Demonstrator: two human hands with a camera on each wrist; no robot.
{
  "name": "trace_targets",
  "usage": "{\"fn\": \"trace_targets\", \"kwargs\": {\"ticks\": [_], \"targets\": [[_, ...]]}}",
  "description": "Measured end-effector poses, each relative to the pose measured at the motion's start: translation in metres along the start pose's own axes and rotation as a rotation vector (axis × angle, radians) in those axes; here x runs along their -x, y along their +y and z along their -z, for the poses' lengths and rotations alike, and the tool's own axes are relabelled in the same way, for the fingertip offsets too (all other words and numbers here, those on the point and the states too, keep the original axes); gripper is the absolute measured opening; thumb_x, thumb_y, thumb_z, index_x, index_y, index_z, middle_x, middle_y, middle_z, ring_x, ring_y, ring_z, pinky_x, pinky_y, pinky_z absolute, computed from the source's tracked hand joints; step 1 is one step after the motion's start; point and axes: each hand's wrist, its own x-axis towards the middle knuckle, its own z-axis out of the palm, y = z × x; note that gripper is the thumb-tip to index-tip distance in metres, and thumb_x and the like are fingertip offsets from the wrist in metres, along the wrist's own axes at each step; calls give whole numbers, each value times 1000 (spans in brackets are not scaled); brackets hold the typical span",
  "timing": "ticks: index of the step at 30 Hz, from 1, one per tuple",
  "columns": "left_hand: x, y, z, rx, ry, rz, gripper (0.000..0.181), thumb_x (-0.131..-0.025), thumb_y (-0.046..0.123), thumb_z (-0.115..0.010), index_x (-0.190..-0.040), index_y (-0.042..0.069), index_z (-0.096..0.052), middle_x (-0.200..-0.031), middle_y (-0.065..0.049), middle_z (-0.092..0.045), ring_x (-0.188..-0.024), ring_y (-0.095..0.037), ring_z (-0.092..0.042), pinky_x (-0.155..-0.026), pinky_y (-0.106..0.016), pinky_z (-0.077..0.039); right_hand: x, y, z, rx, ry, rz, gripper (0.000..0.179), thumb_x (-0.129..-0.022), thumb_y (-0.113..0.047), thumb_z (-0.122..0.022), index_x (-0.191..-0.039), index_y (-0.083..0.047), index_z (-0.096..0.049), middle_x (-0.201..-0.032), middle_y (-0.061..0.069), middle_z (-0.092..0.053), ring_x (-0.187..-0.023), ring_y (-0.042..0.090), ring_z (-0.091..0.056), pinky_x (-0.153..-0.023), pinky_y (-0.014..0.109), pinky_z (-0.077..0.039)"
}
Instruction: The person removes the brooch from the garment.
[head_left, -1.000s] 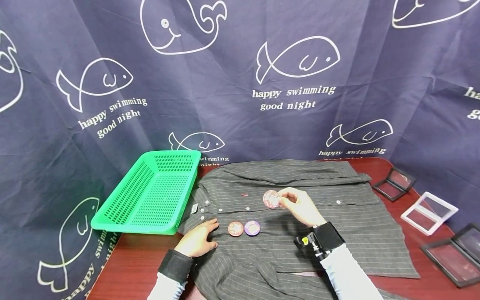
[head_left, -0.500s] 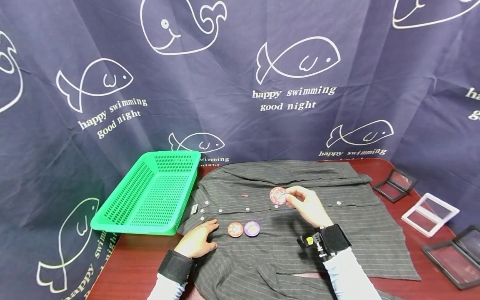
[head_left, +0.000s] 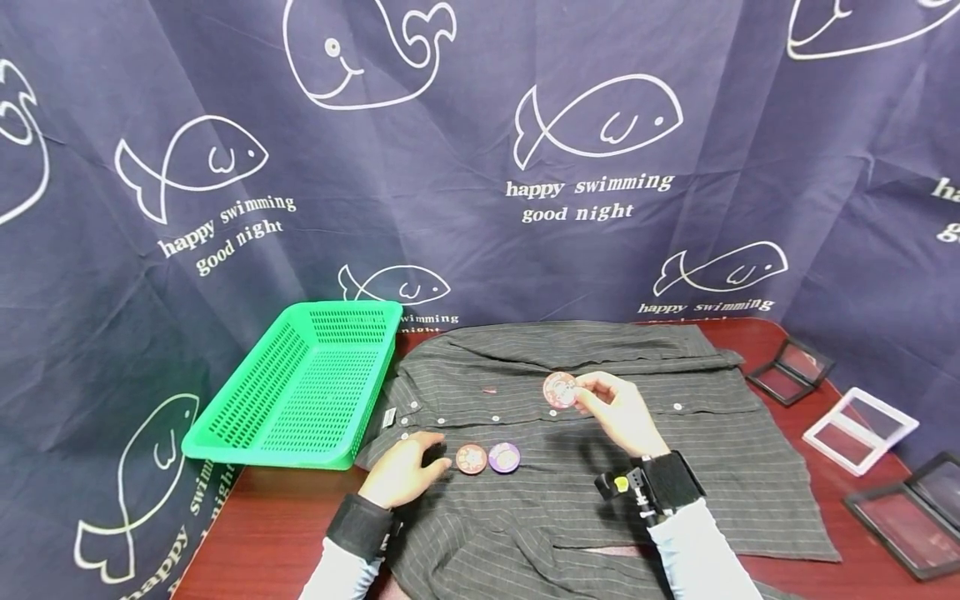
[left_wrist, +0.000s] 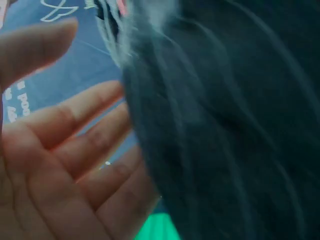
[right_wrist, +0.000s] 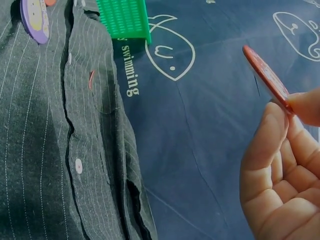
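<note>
A dark grey pinstriped shirt (head_left: 720, 467) lies spread on the table. My right hand (head_left: 618, 410) pinches a round red badge (head_left: 560, 389) by its edge between thumb and fingers, above the row of buttons. In the right wrist view this badge (right_wrist: 267, 75) shows nearly edge-on, raised over the cloth. Side by side on the shirt lie a red badge (head_left: 472, 459) and a purple badge (head_left: 504, 457). My left hand (head_left: 405, 471) is just left of that red badge, fingers spread and holding nothing. The left wrist view shows its palm (left_wrist: 55, 190) beside the striped cloth.
A green basket (head_left: 341, 454) stands at the left, close against the shirt collar. Along the right side are a small dark hinged case (head_left: 787, 371), a white frame (head_left: 860, 429) and a larger dark case (head_left: 911, 517). A fish-print curtain (head_left: 465, 167) hangs behind.
My right hand has moved right and slightly away from me, carrying the badge. The left hand has come up off its resting place and shifted right, nearer the red badge on the shirt.
</note>
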Motion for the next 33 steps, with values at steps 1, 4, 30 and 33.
{"fn": "trace_targets", "kwargs": {"ticks": [1,4,30,33], "targets": [[-2,2,-1,4,20,3,39,-88,28,-69,-119,4,-67,-117,-11,-69,-112,-28,-65,-96,-45,-50,0,-1,0,-3,2,2,18,-92,-5,-65,-103,10,-64,-83,10,-68,-71,0,-63,-68,25,-57],[-7,9,-1,36,77,-5,35,-88,27,-69,-116,5,-68,-111,-9,-71,-106,-26,-67,-91,-43,-52,1,-3,-1,-8,7,12,17,-92,-4,-65,-102,10,-64,-82,6,-68,-71,-1,-63,-68,25,-57],[-47,80,4,525,62,-50,26,-96,30,-62,-109,10,-70,-101,-6,-73,-83,-12,-67,-75,-23,-52,7,-22,-1,60,55,71,14,-90,-5,-68,-102,2,-68,-81,-8,-68,-72,-2,-62,-66,15,-51],[-51,85,3,583,42,-38,25,-96,29,-62,-107,9,-69,-98,-10,-72,-78,-9,-66,-72,-21,-53,8,-24,-2,65,53,85,13,-89,-2,-68,-102,2,-68,-82,0,-69,-72,-2,-61,-66,15,-50]]}}
